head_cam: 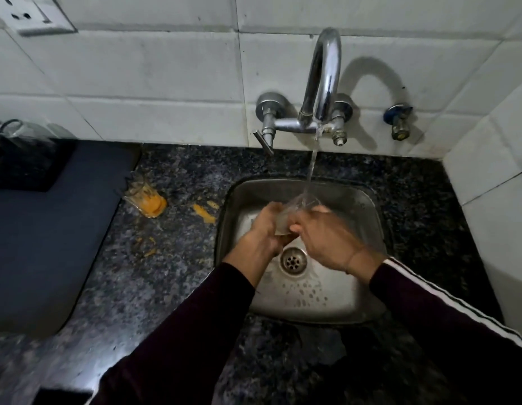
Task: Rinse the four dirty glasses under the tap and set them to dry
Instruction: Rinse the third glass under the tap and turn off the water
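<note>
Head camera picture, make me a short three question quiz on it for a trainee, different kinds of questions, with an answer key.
1. True or false: water is running from the tap.
2. Which hands hold the glass under the stream? A) left only B) right only C) both
3. Fill in: the dirty glass with orange residue stands on the ______, left of the sink.

Key:
1. True.
2. C: the left hand and the right hand both grip it.
3. Counter.
</note>
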